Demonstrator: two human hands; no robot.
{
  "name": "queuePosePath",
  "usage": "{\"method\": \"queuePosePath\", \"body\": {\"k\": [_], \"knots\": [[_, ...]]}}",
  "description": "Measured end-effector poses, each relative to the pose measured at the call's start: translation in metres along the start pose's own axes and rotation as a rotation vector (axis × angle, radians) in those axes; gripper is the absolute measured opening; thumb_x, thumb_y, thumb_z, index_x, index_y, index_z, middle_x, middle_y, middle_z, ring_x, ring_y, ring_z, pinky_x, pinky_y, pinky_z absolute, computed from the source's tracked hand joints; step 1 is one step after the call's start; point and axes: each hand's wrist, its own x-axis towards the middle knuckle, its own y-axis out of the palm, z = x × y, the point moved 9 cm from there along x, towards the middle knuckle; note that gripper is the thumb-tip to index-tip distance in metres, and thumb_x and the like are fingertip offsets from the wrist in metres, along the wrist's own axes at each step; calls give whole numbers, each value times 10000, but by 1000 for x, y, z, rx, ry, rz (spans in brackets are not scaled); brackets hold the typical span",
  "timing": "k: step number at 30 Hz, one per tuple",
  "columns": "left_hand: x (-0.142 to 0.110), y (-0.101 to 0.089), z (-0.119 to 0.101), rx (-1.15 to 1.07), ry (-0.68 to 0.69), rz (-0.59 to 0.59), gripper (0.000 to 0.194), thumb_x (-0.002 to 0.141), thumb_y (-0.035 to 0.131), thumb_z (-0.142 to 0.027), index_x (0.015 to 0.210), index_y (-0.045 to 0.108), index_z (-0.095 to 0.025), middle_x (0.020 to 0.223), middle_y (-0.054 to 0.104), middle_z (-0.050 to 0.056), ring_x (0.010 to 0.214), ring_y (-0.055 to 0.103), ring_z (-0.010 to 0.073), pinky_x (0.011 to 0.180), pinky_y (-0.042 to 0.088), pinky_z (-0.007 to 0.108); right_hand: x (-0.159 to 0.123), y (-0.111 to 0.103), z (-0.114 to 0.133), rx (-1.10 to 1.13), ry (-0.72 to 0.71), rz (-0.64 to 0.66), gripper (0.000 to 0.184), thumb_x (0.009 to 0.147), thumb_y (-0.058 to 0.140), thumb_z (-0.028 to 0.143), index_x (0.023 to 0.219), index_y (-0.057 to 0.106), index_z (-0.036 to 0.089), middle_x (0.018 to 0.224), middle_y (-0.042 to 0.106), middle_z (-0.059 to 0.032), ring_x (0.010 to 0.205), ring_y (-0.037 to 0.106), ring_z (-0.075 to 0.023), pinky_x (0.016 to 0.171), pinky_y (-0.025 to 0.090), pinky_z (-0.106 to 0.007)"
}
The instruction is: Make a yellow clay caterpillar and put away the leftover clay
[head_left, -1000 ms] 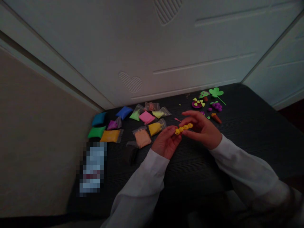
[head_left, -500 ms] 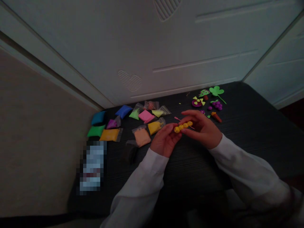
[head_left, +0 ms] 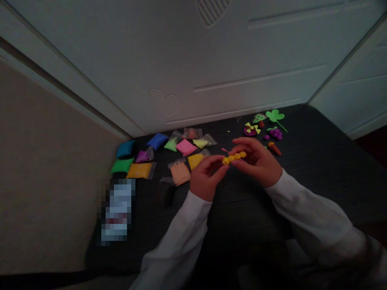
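Note:
A row of several yellow clay balls with small dark spots (head_left: 231,158), like a clay caterpillar, is held above the dark table. My left hand (head_left: 205,176) pinches the ball at its left end between thumb and forefinger. Along the right part, my right hand (head_left: 260,163) grips the row, thumb below and fingers above. Just behind the figure, the end of a pink tool (head_left: 224,150) shows on the table; the rest of it is mostly covered by my right hand.
Bags of coloured clay lie to the left, among them pink (head_left: 186,147), peach (head_left: 180,173) and orange (head_left: 139,170). Finished clay pieces stand at the back right: a green clover (head_left: 275,116), purple grapes (head_left: 276,134), a carrot-like piece (head_left: 274,148). A white panelled door (head_left: 242,52) rises behind the table.
My left hand has turned, its thumb now below the end ball and its back more toward me. The yellow figure has shifted slightly up and to the right.

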Motion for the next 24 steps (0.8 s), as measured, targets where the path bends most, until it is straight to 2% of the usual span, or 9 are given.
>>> {"method": "queuePosePath", "body": {"k": [5, 13, 20, 24], "knots": [[-1, -2, -2, 83, 75, -1, 216, 686, 664, -181, 899, 642, -209, 925, 620, 20, 848, 604, 131, 770, 498, 253, 0, 1, 0, -57, -5, 20, 446, 707, 653, 180, 1106, 464, 239, 899, 598, -11, 849, 597, -125, 806, 471, -296], [-4, 1, 4, 5, -11, -12, 243, 689, 656, -174, 929, 627, -196, 920, 633, 33, 851, 606, 145, 811, 479, 278, -1, 1, -3, -93, -8, 29, 438, 723, 638, 206, 1120, 456, 236, 922, 591, -23, 876, 595, -136, 823, 471, -315], [-4, -2, -3, -42, -13, -91, 217, 675, 656, -142, 888, 633, -178, 888, 641, 26, 823, 607, 129, 764, 479, 238, -2, 1, -2, -83, -17, 7, 484, 704, 657, 194, 1135, 444, 250, 1004, 579, -38, 948, 583, -148, 870, 469, -324], [-3, -4, -2, -72, -43, -114, 196, 674, 650, -133, 863, 621, -175, 840, 638, 16, 776, 606, 115, 726, 484, 226, -1, -1, 0, -62, -24, -15, 483, 700, 654, 164, 1127, 446, 254, 956, 572, -25, 916, 586, -134, 848, 482, -301]]}}
